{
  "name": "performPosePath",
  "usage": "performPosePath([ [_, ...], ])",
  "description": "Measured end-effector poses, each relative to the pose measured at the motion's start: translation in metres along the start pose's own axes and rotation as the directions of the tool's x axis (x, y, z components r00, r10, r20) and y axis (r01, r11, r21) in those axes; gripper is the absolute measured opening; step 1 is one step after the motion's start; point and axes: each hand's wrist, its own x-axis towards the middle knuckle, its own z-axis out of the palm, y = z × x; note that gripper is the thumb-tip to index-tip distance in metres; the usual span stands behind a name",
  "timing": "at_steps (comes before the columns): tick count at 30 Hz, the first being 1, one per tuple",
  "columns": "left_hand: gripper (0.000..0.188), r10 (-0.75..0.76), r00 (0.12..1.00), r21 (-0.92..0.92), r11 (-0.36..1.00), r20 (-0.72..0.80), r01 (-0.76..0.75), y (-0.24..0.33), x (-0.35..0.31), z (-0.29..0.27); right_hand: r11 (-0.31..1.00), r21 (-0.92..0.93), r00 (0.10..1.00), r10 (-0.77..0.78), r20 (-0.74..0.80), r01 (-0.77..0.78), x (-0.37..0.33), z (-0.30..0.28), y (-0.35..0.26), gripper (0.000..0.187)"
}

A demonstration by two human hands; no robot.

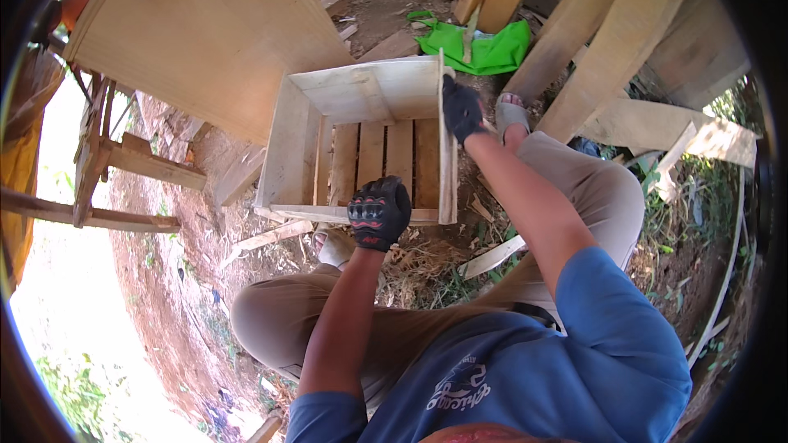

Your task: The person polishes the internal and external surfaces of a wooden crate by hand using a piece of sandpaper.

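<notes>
An open wooden crate (291, 148) with a slatted bottom stands on the ground between my feet. My left hand (379, 212), in a black glove with red marks, is closed over its near rim, the fingers curled toward the inside. My right hand (465, 108), gloved in black too, is closed at the outside of the crate's right wall (447, 168), near the far corner. A small pale bit shows at the right hand's fingertips; its kind cannot be made out. The right fingers are mostly hidden by the back of the glove.
A large wooden panel (205, 33) stands at the crate's far left. Beyond the crate lies a bright green bag (492, 47). Long boards (611, 41) lean at the far right. Wood scraps and shavings (419, 267) litter the ground. A wooden frame (156, 166) stands left.
</notes>
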Motion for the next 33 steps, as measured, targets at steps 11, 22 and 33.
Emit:
performPosePath([
  [11,0.015,0.011,0.999,0.009,1.000,-0.038,-0.011,0.001,0.001,0.003,0.993,-0.103,0.992,-0.040,0.116,0.052,-0.009,0.010,0.024,0.074],
  [22,0.023,-0.066,0.967,0.115,0.993,0.248,0.038,0.004,0.000,-0.004,0.975,0.220,0.702,-0.171,0.692,0.020,-0.213,-0.139,-0.004,0.089],
  [33,0.061,0.033,0.893,-0.276,0.956,0.448,0.103,0.085,0.002,-0.066,0.943,0.330,0.861,-0.202,0.466,0.042,-0.236,-0.179,0.014,0.052],
])
